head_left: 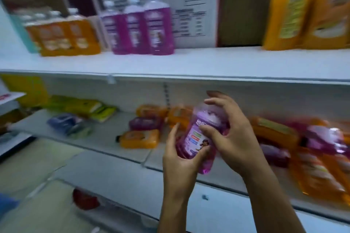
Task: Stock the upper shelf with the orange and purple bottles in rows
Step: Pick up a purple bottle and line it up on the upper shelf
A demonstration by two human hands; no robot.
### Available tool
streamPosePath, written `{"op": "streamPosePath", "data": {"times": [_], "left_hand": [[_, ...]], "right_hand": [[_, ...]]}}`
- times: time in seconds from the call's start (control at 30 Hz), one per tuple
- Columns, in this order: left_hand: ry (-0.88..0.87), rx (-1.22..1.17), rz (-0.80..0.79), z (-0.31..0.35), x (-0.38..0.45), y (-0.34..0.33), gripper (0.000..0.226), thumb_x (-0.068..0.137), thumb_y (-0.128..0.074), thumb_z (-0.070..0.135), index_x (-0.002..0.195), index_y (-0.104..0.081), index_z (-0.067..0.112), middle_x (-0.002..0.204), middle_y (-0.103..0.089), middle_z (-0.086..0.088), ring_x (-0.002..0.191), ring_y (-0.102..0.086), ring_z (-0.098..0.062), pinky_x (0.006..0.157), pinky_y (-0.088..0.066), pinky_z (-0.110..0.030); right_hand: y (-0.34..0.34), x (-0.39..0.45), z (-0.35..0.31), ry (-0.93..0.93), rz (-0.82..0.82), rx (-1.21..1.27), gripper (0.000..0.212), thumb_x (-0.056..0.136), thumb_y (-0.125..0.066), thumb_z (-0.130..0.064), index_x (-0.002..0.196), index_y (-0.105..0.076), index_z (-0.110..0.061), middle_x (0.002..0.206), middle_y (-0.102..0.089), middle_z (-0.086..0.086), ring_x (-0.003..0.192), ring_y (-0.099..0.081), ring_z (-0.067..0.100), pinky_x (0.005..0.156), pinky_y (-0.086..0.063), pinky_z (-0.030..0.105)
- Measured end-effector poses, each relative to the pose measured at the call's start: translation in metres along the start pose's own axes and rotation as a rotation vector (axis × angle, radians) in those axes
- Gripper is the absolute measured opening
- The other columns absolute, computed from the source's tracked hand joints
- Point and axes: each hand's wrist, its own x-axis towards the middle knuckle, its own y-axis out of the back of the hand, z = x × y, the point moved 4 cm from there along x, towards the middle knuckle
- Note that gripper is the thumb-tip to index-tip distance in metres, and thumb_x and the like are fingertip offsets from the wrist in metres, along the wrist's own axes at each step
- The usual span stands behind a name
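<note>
Head view: we judge a pick just made, placement pending; left hand (179,154) cups the base of the clear plastic bottle of purple liquid (197,138), right hand (230,130) curls round its upper body, cap hidden; bottle sits at 5 o'clock, tilted, below the white flat upper shelf (189,62); next we'd lift and stand it beside the glossy purple row (138,24) at 11 o'clock, next to the flat-sided orange bottles (66,38); frame blurred.
</note>
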Motion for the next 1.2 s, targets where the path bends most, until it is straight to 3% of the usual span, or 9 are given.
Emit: {"op": "streamPosePath", "data": {"times": [0.13,0.23,0.33,0.4,0.53,0.7,0.9,1.1,1.2], "left_hand": [[0.019,-0.115,0.168,0.017,0.000,0.088,0.073,0.057,-0.089,0.054,0.121,-0.066,0.027,0.109,-0.075,0.002,0.101,-0.072,-0.016,0.075,-0.057,-0.021],[0.002,-0.159,0.276,0.030,-0.008,0.139,0.067,0.066,-0.087,0.050,0.125,-0.065,0.027,0.112,-0.074,-0.001,0.104,-0.071,-0.020,0.077,-0.058,-0.024],[-0.057,-0.131,0.309,0.044,-0.018,0.173,0.059,0.078,-0.080,0.043,0.133,-0.059,0.035,0.122,-0.070,0.004,0.112,-0.068,-0.017,0.084,-0.056,-0.024],[-0.130,-0.141,0.322,0.056,-0.021,0.185,0.060,0.084,-0.076,0.034,0.139,-0.053,0.033,0.128,-0.067,0.004,0.118,-0.064,-0.017,0.089,-0.055,-0.025],[-0.223,-0.193,0.286,0.079,-0.005,0.185,0.058,0.091,-0.069,0.027,0.144,-0.046,0.035,0.135,-0.062,0.006,0.124,-0.060,-0.016,0.091,-0.054,-0.026],[-0.345,-0.128,0.036,0.119,0.040,0.151,0.060,0.095,-0.062,0.030,0.149,-0.036,0.032,0.138,-0.059,0.009,0.126,-0.059,-0.014,0.093,-0.053,-0.024],[-0.527,0.162,-0.197,0.168,0.112,0.092,0.072,0.092,-0.062,0.035,0.153,-0.026,0.022,0.138,-0.054,0.001,0.122,-0.059,-0.013,0.093,-0.055,-0.030],[-0.577,0.310,-0.388,0.168,0.166,0.036,0.065,0.083,-0.074,0.031,0.138,-0.038,0.027,0.118,-0.062,0.016,0.106,-0.063,0.003,0.091,-0.051,-0.018],[-0.394,0.441,-0.356,0.139,0.175,0.017,0.060,0.084,-0.071,0.045,0.134,-0.041,0.033,0.112,-0.067,0.012,0.098,-0.067,-0.009,0.086,-0.056,-0.036]], "right_hand": [[-0.089,0.015,-0.055,0.170,-0.029,0.137,0.054,0.080,-0.077,0.002,0.123,-0.058,-0.024,0.152,-0.038,-0.006,0.143,-0.034,0.004,0.115,-0.036,0.028],[-0.135,0.020,-0.083,0.147,-0.073,0.277,0.061,0.082,-0.078,-0.004,0.126,-0.052,-0.038,0.160,-0.020,-0.006,0.145,-0.023,-0.005,0.110,-0.035,0.013],[-0.166,0.028,-0.103,0.131,-0.221,0.327,0.054,0.086,-0.076,-0.014,0.125,-0.051,-0.043,0.152,-0.035,-0.007,0.139,-0.039,0.007,0.108,-0.045,0.026],[-0.176,0.039,-0.113,0.092,-0.377,0.389,0.057,0.087,-0.074,-0.019,0.132,-0.049,-0.044,0.144,-0.044,-0.005,0.126,-0.055,0.018,0.093,-0.058,0.037],[-0.163,0.072,-0.136,0.221,-0.664,0.234,0.093,0.075,-0.085,-0.030,0.144,-0.028,-0.056,0.151,-0.028,-0.014,0.134,-0.048,0.019,0.089,-0.059,0.032],[-0.108,0.120,-0.165,0.420,-0.541,-0.005,0.101,0.064,-0.081,-0.045,0.146,-0.022,-0.052,0.149,-0.026,-0.014,0.137,-0.044,0.015,0.099,-0.055,0.038],[-0.026,0.154,-0.163,0.410,-0.322,0.054,0.101,0.075,-0.083,-0.001,0.153,-0.020,-0.017,0.154,-0.023,0.011,0.134,-0.049,0.025,0.091,-0.059,0.035],[0.011,0.173,-0.133,0.458,-0.172,-0.353,0.098,0.073,-0.083,-0.003,0.148,-0.027,-0.031,0.146,-0.024,0.002,0.131,-0.036,0.013,0.100,-0.050,0.020],[0.015,0.182,-0.099,0.388,-0.223,-0.384,0.098,0.073,-0.083,-0.002,0.149,-0.028,-0.028,0.146,-0.024,0.003,0.133,-0.036,0.015,0.103,-0.048,0.019]]}}
